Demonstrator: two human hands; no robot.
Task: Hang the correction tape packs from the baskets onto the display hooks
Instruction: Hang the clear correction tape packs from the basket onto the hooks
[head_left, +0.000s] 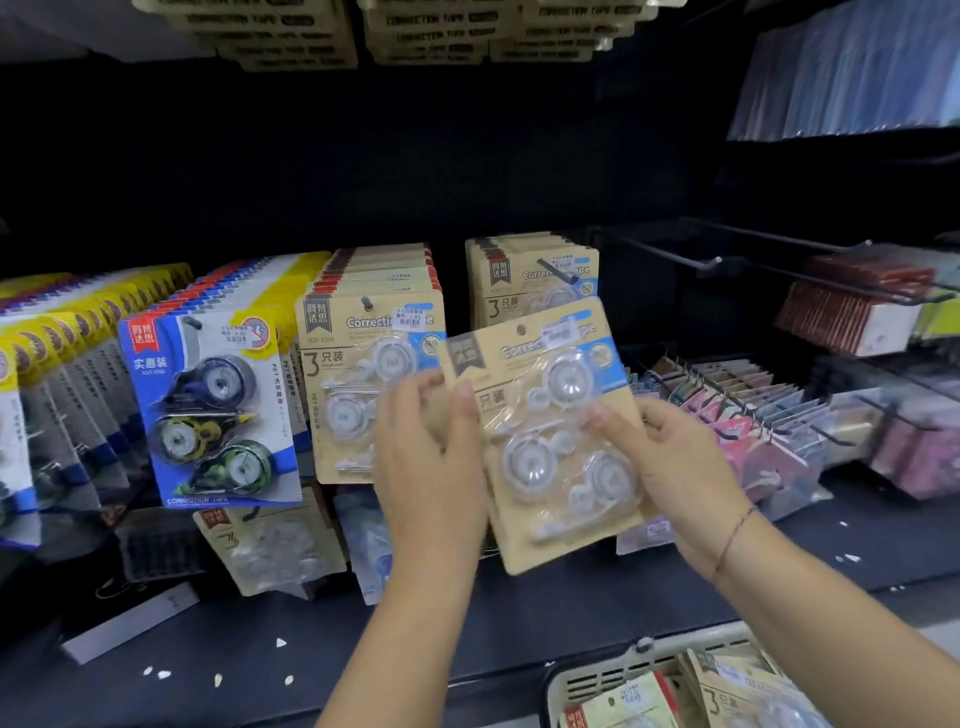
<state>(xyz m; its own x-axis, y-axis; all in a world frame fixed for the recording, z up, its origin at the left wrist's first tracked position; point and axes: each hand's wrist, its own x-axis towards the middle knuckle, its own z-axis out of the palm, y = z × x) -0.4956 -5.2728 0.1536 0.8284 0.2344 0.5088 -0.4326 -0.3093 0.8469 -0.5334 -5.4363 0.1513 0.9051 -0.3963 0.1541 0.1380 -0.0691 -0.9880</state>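
Note:
I hold a tan correction tape pack (540, 441) with three clear dispensers in front of the display, tilted a little to the left. My left hand (431, 467) grips its left edge, thumb on the front. My right hand (670, 467) pinches its right side. Its hang hole sits just below and left of a black hook (558, 271) that carries a shorter stack of the same packs (530, 275). Another full stack of tan packs (363, 358) hangs to the left. A white basket (613, 675) at the bottom right holds more tan packs (737, 691).
Blue and yellow three-dispenser packs (208, 405) hang in rows at the left. Bare black hooks (711, 262) jut out at the right above pink and tan stationery packs (753, 410). A dark shelf (311, 639) runs below, with another tan pack (270, 545) leaning on it.

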